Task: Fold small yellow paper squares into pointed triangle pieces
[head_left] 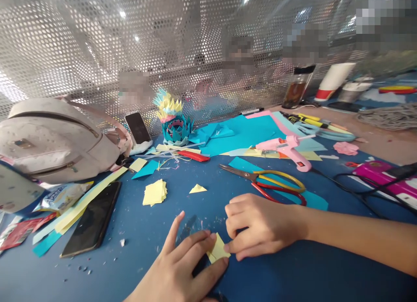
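Note:
A small yellow paper piece (217, 250) with creases lies on the blue table between my hands. My left hand (180, 260) holds it down from the left with fingertips and thumb, the little finger raised away. My right hand (263, 226) is curled, its index fingertip pressing the paper's right corner, thumb tucked close by. Beyond them sit a folded yellow paper triangle (198, 188) and a stack of yellow paper squares (154, 192). Just past my right hand, scissors (260, 177) with yellow and red handles rest on a blue paper strip (317, 200).
A pink glue gun (289, 148) stands at the right, its black cord trailing. Behind lie a red cutter (193, 156), blue paper sheets (250, 130) and a folded-paper model (176, 124). At left are a phone (93, 221), a backpack (55, 137) and snack wrappers (65, 196).

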Available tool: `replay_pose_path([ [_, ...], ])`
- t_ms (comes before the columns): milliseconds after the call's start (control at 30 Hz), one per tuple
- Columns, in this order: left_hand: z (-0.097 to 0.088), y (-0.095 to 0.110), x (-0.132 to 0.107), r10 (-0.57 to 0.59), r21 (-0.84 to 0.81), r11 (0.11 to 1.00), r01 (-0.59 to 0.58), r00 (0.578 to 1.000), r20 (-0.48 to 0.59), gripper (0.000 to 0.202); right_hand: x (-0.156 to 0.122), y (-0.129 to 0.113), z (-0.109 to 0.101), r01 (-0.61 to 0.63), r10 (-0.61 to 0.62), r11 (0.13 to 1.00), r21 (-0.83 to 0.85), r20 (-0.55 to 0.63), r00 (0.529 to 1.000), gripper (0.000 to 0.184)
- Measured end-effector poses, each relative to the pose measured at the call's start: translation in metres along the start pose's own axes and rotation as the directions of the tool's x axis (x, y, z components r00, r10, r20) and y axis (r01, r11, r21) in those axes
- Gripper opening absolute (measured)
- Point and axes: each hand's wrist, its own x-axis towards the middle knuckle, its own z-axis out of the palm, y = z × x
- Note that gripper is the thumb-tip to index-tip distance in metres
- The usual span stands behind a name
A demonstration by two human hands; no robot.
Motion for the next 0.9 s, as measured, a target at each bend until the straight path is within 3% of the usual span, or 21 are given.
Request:
replay_pose_path([
  [133, 0.0, -0.001, -0.001, 0.004, 0.0, 1.0, -0.004, 1.0, 0.029, 0.058, 0.002, -0.003, -0.003, 0.039, -0.036, 0.997, -0.061, 0.053, 0.998, 0.025],
  [333, 0.0, 0.0, 0.0, 0.002, -0.003, 1.0, -0.002, 0.999, 0.032, 0.059, 0.005, -0.003, -0.003, 0.05, -0.051, 0.998, 0.04, 0.023, 0.998, 0.029],
  [500, -0.002, 0.0, 0.002, -0.011, -0.017, 1.0, 0.011, 0.999, 0.032, 0.058, 0.004, -0.006, 0.001, -0.027, 0.028, 0.998, 0.05, -0.013, 1.0, 0.035],
  [600, -0.003, 0.0, 0.002, -0.006, -0.023, 1.0, 0.007, 0.999, 0.038, 0.058, 0.001, -0.006, 0.005, -0.078, 0.079, 0.997, 0.027, -0.034, 0.996, 0.029],
  [900, -0.008, -0.001, 0.008, -0.018, -0.031, 0.999, 0.02, 0.998, 0.06, 0.058, 0.0, -0.006, 0.006, -0.146, 0.152, 0.982, -0.121, 0.037, 0.988, 0.03],
])
